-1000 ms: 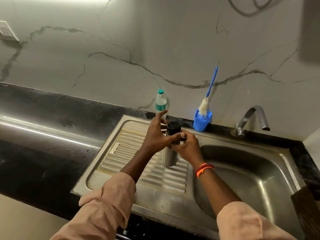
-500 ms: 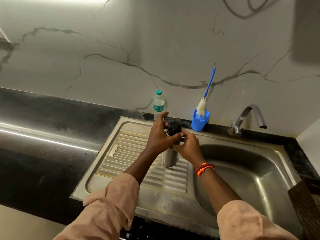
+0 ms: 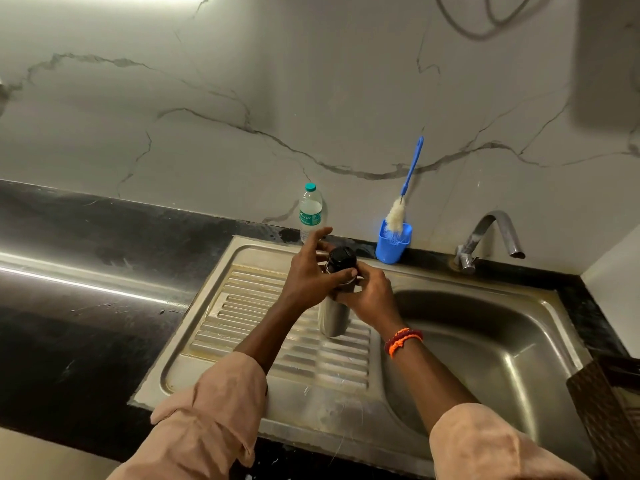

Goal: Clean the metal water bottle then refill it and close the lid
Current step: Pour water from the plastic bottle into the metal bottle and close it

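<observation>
the left hand (image 3: pixel 311 277) is pinching the black lid (image 3: pixel 342 259), other fingers spread wide; the right hand (image 3: pixel 370 297), just beside it, is wrapping the metal water bottle (image 3: pixel 333 315) standing below on the ribbed drainboard (image 3: pixel 242 306). a hard twist could be tipping it.

Steel water bottle (image 3: pixel 333 315) stands upright on the drainboard (image 3: pixel 242 306), black lid (image 3: pixel 342 258) on.

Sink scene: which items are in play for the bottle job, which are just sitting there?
In play: metal water bottle, black lid, left hand, right hand, tap, bottle brush.
Idle: plastic bottle, blue cup.
</observation>
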